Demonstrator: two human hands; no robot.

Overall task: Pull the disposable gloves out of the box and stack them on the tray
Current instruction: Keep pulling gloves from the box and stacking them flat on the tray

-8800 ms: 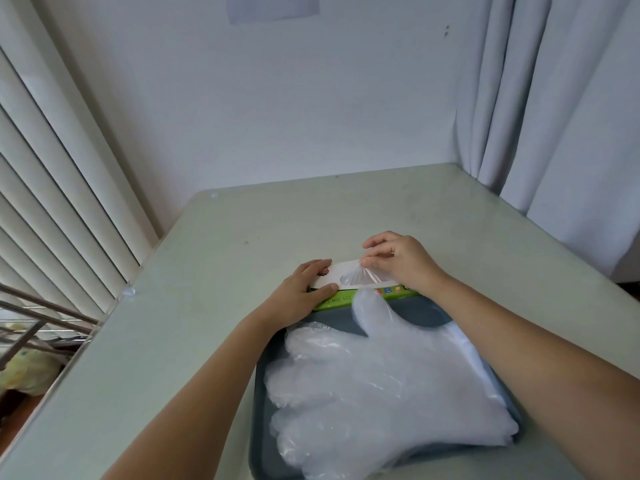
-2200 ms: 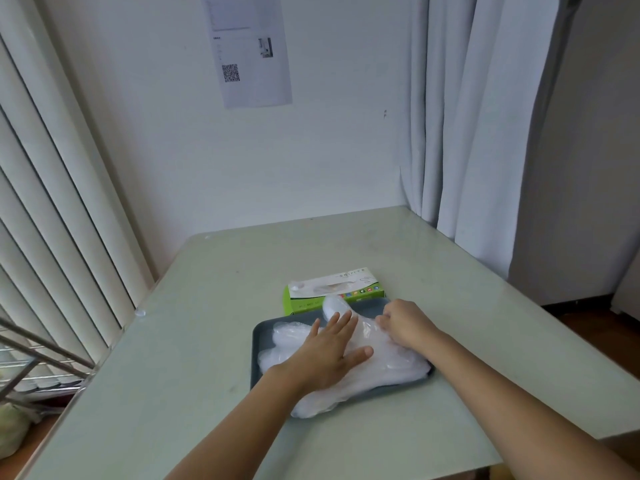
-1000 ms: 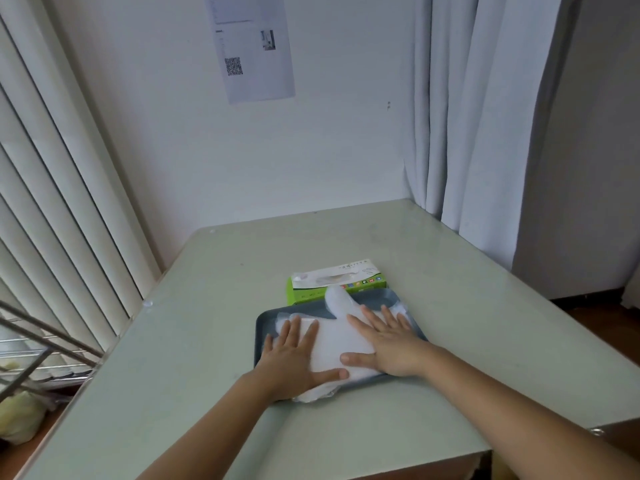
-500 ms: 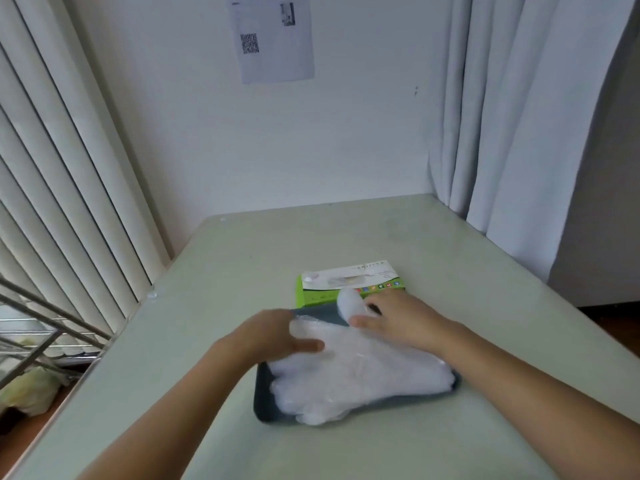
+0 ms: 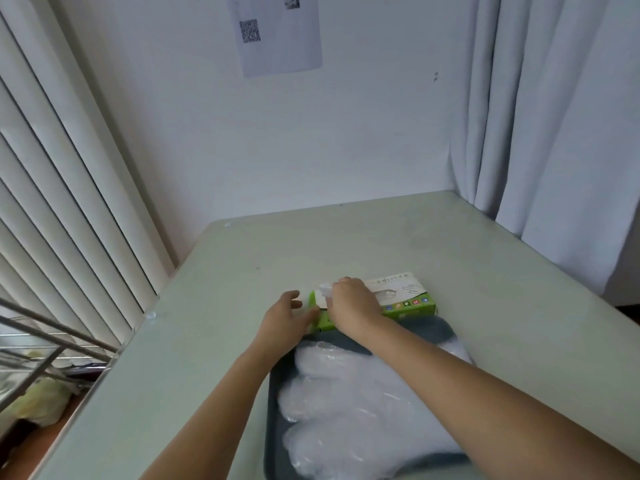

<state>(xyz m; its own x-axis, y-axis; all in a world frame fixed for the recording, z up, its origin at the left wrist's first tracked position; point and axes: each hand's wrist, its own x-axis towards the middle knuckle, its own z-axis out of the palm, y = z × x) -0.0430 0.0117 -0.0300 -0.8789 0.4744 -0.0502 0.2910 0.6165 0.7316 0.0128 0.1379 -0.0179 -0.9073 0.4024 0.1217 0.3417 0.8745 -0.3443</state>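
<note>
Gloves [image 5: 363, 403] lie nearest, a heaped stack of clear, crinkled film with rounded finger shapes, filling the tray [image 5: 273, 427] behind both wrists; the right forearm crosses over the stack's far right part. The tray is dark grey, shallow, with rounded corners and a raised rim; its far edge touches or nearly touches the box [image 5: 405, 299], just under the right wrist.

The left hand [image 5: 284, 323] rests against the box's left end, fingers loosely bent and gripping nothing, thumb touching the green front face. The right hand [image 5: 349, 306], just to the right of the left one, sits on top of the box with its fingers curled; they pinch a small tuft of glove [image 5: 325, 289], thin clear film puffing up at the box's left top edge, just beyond the knuckles.

The box is flat cardboard, white on top with a printed hand outline, bright green along the front with small coloured squares; most of it stretches to the right of the right hand.

The table [image 5: 346, 244] is pale green and smooth; wide bare surface lies beyond and to both sides of the hands. Its left edge runs along white vertical blinds [image 5: 69, 185]; pale curtain [image 5: 554, 133] folds hang at its far right corner; a paper sheet [image 5: 280, 32] with a QR code hangs on the white wall behind.
</note>
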